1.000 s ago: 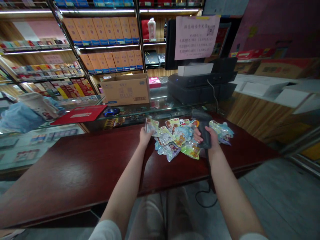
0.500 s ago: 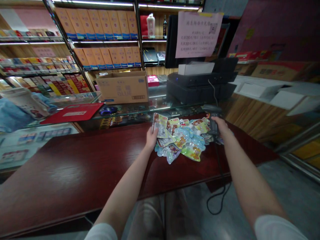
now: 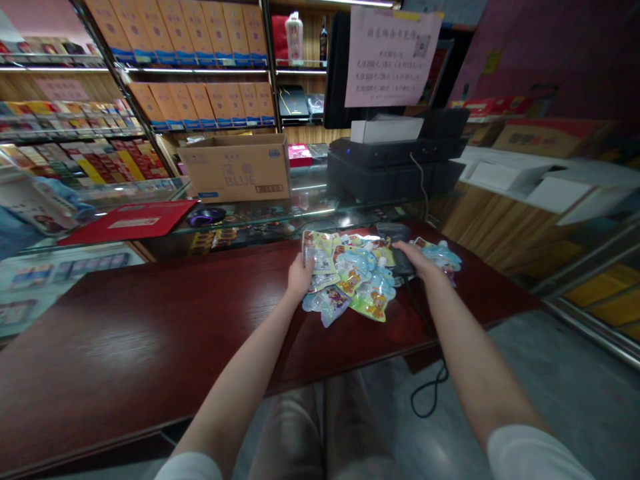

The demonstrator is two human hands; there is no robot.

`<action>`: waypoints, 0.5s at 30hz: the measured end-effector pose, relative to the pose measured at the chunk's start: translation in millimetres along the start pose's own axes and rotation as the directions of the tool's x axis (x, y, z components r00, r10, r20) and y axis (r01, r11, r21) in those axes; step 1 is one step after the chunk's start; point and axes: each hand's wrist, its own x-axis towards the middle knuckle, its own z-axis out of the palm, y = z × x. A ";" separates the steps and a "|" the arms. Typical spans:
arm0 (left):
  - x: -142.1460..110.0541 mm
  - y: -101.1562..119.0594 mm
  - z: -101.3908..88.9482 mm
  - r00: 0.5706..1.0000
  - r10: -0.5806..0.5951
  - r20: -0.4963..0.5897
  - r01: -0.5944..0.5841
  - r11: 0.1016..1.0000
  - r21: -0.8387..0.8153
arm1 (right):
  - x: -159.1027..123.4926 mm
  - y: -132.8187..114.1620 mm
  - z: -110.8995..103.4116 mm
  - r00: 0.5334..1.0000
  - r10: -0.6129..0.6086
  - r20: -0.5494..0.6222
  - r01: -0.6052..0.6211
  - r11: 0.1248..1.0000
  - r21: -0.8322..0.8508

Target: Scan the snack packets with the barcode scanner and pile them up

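Cup point(image 3: 30, 200) is showing at the far left, with blue cloth point(image 3: 14, 230) lying beside it. Along the glass counter point(image 3: 313, 219), a red folder point(image 3: 123, 227) is lying flat, and a mouse point(image 3: 206, 217) is sitting just past its right end. Below, a dark red table point(image 3: 165, 320) is stretching across. An open carton point(image 3: 237, 175) is standing on the counter, behind the mouse. The left hand point(image 3: 300, 277) is pinching the left edge of a packet point(image 3: 321, 245), thumb lying in front; the other fingers are mostly hiding behind it. The packet is overlapping the left side of some pouches point(image 3: 369, 293), which are lying heaped on the table between the hands. Beyond them, a till point(image 3: 390, 175) is standing under a pink sign point(image 3: 393, 60). A dark scanner point(image 3: 403, 263) is lying low against the heap's right side, and the right hand point(image 3: 415, 257) is covering part of it; whether its fingers are gripping or just resting, I cannot tell. A cable point(image 3: 425, 400) is looping below the table, and another pouch point(image 3: 440, 253) is lying right of the scanner.
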 end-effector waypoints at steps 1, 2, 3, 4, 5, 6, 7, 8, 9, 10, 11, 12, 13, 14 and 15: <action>-0.3 0.0 -3.4 1.000 -0.003 0.007 0.003 0.999 0.038 | -2.8 -0.6 3.2 0.998 0.057 -0.001 -0.057 0.998 0.025; -0.9 -0.3 -7.3 1.000 -0.002 0.019 0.000 0.997 0.080 | -5.3 -1.0 6.3 0.995 0.095 0.002 -0.095 0.994 0.046; -1.8 -0.9 -11.7 0.999 0.002 0.034 -0.006 0.992 0.122 | -7.6 -1.2 9.1 0.994 0.113 0.011 -0.114 0.992 0.060; -3.0 -1.9 -16.4 0.999 0.006 0.046 -0.014 0.987 0.160 | -9.7 -0.9 11.9 0.992 0.125 0.021 -0.126 0.990 0.069; -4.4 -3.1 -21.3 0.998 0.010 0.056 -0.020 0.981 0.192 | -11.5 -0.2 14.6 0.991 0.131 0.034 -0.134 0.988 0.076; -6.0 -4.6 -26.5 0.998 0.013 0.059 -0.025 0.976 0.217 | -13.1 0.9 17.3 0.990 0.133 0.049 -0.137 0.987 0.081; -7.7 -6.3 -31.8 0.998 0.015 0.056 -0.028 0.971 0.238 | -14.6 2.3 20.2 0.990 0.131 0.060 -0.136 0.987 0.086; -9.3 -8.0 -37.1 0.998 0.016 0.054 -0.029 0.966 0.257 | -16.1 3.9 23.1 0.989 0.127 0.069 -0.133 0.987 0.090; -11.0 -9.8 -42.3 0.998 0.017 0.053 -0.031 0.962 0.272 | -17.7 5.4 26.2 0.990 0.122 0.075 -0.129 0.987 0.093; -12.5 -11.6 -47.5 0.998 0.019 0.053 -0.033 0.959 0.281 | -19.6 6.8 29.5 0.990 0.115 0.077 -0.122 0.988 0.093; -14.0 -13.4 -52.5 0.998 0.022 0.051 -0.036 0.958 0.285 | -22.0 7.8 32.9 0.991 0.110 0.079 -0.116 0.989 0.089; -15.4 -15.0 -57.2 0.999 0.026 0.047 -0.039 0.958 0.284 | -24.8 8.3 36.4 0.991 0.105 0.079 -0.112 0.990 0.081; -16.7 -16.5 -61.7 0.999 0.031 0.042 -0.041 0.959 0.279 | -28.2 8.4 39.8 0.992 0.101 0.078 -0.107 0.992 0.072; -17.8 -17.9 -65.8 0.999 0.036 0.034 -0.044 0.961 0.272 | -32.1 7.9 43.1 0.992 0.100 0.081 -0.105 0.992 0.063; -18.7 -19.0 -69.5 0.999 0.042 0.025 -0.047 0.964 0.262 | -36.2 6.9 46.1 0.991 0.102 0.085 -0.108 0.992 0.058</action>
